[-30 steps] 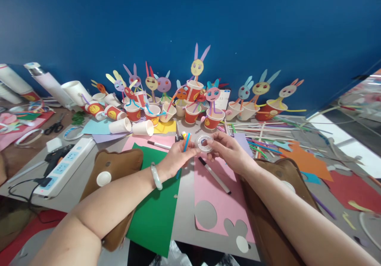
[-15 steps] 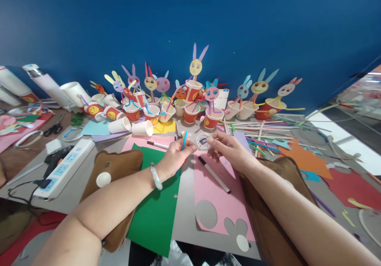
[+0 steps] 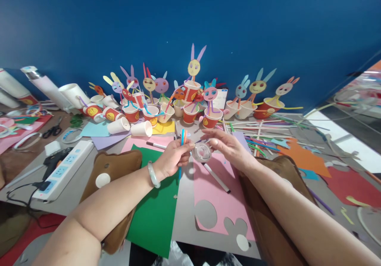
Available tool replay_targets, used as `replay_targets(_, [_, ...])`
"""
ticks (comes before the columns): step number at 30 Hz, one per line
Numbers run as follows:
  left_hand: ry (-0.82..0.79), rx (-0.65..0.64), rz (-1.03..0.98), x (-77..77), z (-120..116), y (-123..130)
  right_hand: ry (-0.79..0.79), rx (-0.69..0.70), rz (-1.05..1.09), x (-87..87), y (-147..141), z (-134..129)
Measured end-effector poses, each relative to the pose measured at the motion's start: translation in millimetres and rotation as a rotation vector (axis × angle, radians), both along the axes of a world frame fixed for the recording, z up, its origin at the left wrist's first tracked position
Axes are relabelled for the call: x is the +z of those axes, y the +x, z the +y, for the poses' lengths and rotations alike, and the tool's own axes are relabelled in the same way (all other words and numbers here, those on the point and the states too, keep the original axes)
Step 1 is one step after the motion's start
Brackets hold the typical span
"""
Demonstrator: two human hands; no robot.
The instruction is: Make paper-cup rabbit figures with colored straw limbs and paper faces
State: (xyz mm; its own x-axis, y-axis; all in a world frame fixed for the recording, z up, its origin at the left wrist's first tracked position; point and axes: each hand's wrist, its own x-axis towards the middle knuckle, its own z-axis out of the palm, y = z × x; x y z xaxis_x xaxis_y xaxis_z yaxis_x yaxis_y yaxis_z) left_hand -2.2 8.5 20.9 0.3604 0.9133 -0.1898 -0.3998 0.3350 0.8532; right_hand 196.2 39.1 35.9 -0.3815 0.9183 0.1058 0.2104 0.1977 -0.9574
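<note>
Above the counter (image 3: 184, 212), blue and orange stems (image 3: 182, 136) are pinched by the left hand (image 3: 172, 157); beside the right hand (image 3: 230, 147), whose grip cannot be told, steady support seems needed for the clear roll (image 3: 196, 155).

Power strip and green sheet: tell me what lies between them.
In the head view, a stretch of bare grey table, then a brown pad bearing a white disc; the left forearm crosses above the pad.

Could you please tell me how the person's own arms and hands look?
The left arm and right arm show no sleeves in view. A smooth, rounded, pale greenish-white bangle circles the left wrist; none shows on the right. Neither left grip nor right grip wears a glove.
</note>
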Motion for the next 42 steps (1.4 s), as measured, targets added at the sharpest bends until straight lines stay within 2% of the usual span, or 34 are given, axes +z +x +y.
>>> replay_targets(3, [0.014,-0.023,-0.001,0.0,-1.2,-0.4,-0.042,0.157,-0.038,-2.0,-3.5,-4.6])
replay_targets(6, [0.020,-0.023,0.012,0.5,-2.8,0.2,-0.007,0.175,-0.102,-3.5,-4.6,-5.3])
replay_targets(15, [0.043,0.121,0.036,-1.1,-2.3,4.6,0.325,-0.120,-0.275,-4.1,-2.6,-0.8])
replay_targets(23, [0.077,0.170,0.017,-1.1,-2.4,4.6,0.205,-0.180,-0.121,-10.9,-6.4,0.8])
replay_targets(28, [0.107,0.208,0.023,-1.8,-2.7,4.7,0.093,-0.239,0.010,-7.7,-6.4,4.1])
replay_targets(32, [0.195,0.181,0.054,-2.5,-4.6,4.9,0.016,-0.194,0.060,-5.7,-5.8,3.5])
replay_targets(37, [0.302,0.114,0.049,1.0,-8.8,3.6,-0.079,0.058,0.053,-11.3,-4.2,3.1])
replay_targets(39, [0.332,0.087,0.042,1.2,-9.8,2.4,-0.034,0.093,-0.008,-13.4,-4.2,2.4])
replay_targets(42, [0.359,0.046,0.028,0.6,-10.3,0.8,0.191,0.048,-0.146,-11.9,-5.1,-1.7])
